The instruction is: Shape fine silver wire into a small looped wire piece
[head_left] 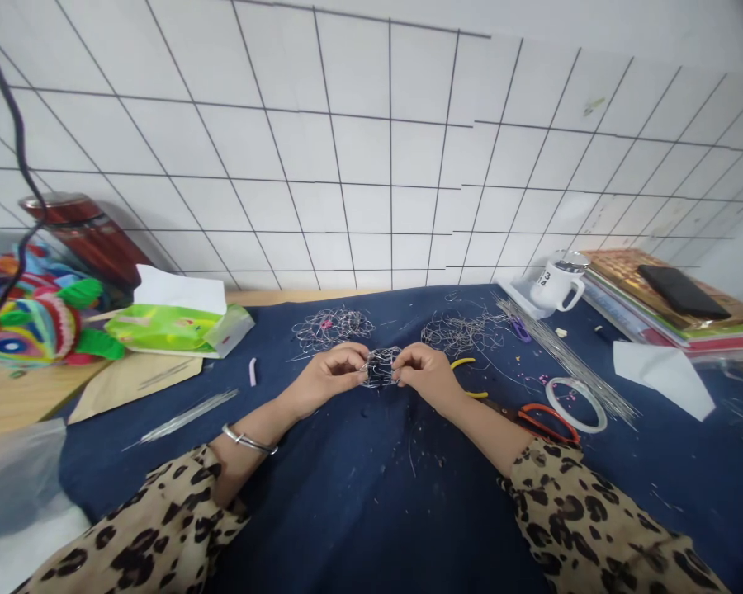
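A small tangled wire-mesh piece (pixel 380 367) is held between both hands above the dark blue cloth (pixel 359 503). My left hand (pixel 329 375) pinches its left side with curled fingers; a silver bangle circles that wrist. My right hand (pixel 426 373) pinches the right side, fingers closed. Both sleeves have a leopard print. Two loose wire tangles lie just beyond the hands, one (pixel 331 326) behind the left hand and another (pixel 464 332) behind the right.
Orange-handled scissors (pixel 541 419), a white tape ring (pixel 575 404) and a bundle of straight wires (pixel 563 356) lie at right. A white mug (pixel 557 285), stacked books with a phone (pixel 678 290), a green tissue pack (pixel 177 322), a colourful toy (pixel 25 318) and a red flask (pixel 90 235) ring the cloth.
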Demonstrator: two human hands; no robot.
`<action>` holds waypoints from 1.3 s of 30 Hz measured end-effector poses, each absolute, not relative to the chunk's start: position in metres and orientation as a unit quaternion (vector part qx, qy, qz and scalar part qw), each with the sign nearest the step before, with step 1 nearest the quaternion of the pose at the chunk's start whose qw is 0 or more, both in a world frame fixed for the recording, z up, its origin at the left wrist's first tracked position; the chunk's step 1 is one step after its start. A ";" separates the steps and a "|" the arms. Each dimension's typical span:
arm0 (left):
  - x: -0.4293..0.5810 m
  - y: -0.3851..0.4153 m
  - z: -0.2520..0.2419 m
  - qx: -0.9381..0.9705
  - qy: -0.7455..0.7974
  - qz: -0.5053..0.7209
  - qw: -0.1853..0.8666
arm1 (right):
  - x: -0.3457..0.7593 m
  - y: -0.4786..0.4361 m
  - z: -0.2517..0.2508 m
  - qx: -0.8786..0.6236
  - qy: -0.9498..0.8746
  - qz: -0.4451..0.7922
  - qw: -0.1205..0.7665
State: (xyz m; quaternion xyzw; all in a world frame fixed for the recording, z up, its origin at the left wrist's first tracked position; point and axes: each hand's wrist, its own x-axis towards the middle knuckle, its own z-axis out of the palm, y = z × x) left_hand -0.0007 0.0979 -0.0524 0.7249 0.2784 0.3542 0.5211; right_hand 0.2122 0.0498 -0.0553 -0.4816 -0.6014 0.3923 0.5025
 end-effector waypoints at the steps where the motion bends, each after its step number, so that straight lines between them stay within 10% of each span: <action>1: 0.000 0.098 -0.053 0.723 0.280 0.357 0.521 | 0.211 0.050 -0.055 -0.481 -0.598 0.398 0.503; 26: 0.036 0.065 -0.042 0.840 0.258 0.266 0.397 | 0.255 0.058 -0.046 -0.470 -0.592 0.547 0.360; 39: 0.037 0.063 -0.046 0.743 0.262 0.270 0.553 | 0.255 0.055 -0.046 -0.462 -0.601 0.539 0.369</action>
